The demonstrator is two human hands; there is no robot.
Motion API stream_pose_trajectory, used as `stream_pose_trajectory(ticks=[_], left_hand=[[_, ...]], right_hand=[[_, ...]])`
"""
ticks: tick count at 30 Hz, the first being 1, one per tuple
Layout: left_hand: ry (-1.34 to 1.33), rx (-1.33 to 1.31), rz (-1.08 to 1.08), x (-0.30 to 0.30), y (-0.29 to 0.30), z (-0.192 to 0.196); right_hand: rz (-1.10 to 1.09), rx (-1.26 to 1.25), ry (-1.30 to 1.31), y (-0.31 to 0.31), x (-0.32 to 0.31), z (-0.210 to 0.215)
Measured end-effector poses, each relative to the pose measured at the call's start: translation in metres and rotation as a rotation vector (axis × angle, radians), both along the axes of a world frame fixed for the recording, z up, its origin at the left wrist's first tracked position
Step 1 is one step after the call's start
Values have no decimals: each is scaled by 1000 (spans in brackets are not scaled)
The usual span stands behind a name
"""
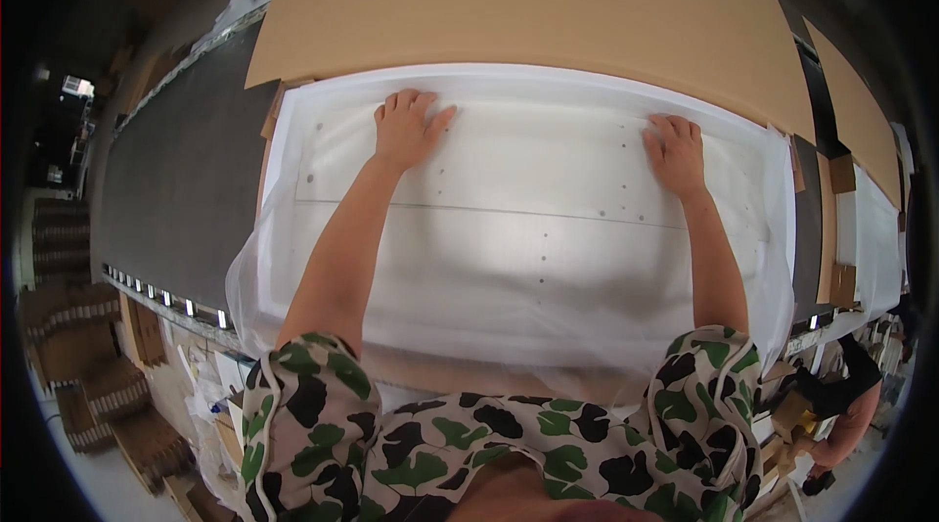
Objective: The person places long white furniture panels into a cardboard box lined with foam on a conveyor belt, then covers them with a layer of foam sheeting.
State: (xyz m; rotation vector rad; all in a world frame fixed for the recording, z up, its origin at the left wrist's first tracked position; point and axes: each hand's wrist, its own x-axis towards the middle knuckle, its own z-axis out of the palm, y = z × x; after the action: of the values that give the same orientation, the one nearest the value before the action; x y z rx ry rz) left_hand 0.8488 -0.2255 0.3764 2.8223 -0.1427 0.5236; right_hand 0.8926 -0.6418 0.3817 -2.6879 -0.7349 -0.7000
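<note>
Fingers [411,109] flat on thin white foam sheet [548,258].

Both hands, the left hand [406,128] and the right hand [675,152], lie flat on the white foam sheet [528,258]. Between them the sheet is free. A cardboard sheet [528,3] lies flat just beyond the fingertips; the dark belt [181,180] at left is open.

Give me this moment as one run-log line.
left hand: flat on white foam sheet | right hand: flat on same sheet | sheet: covers white panel on conveyor belt | cardboard sheet: beyond it
</note>
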Motion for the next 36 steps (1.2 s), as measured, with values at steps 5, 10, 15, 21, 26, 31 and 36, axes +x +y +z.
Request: stream_pose_trajectory(ticks=[5, 10, 15, 21, 26, 31, 36], left_hand=[[129, 144, 177, 9, -10, -3], [417, -84, 98, 2, -7, 18], [352, -390, -27, -123, 49, 80], [-80, -493, 396, -328, 129, 121], [-295, -690, 976, -453, 146, 58], [311, -522, 1016, -524, 96, -1], [821, -519, 793, -566, 10, -87]], right_hand=[[-397, -215, 36, 27, 12, -8], [-464, -306, 263, 18, 10, -3], [-283, -464, 322, 35, -3, 39], [328, -247, 407, 137, -50, 70], [714, -244, 386, 217, -106, 112], [778, -280, 372, 233, -157, 164], [797, -254, 305, 247, -180, 208]])
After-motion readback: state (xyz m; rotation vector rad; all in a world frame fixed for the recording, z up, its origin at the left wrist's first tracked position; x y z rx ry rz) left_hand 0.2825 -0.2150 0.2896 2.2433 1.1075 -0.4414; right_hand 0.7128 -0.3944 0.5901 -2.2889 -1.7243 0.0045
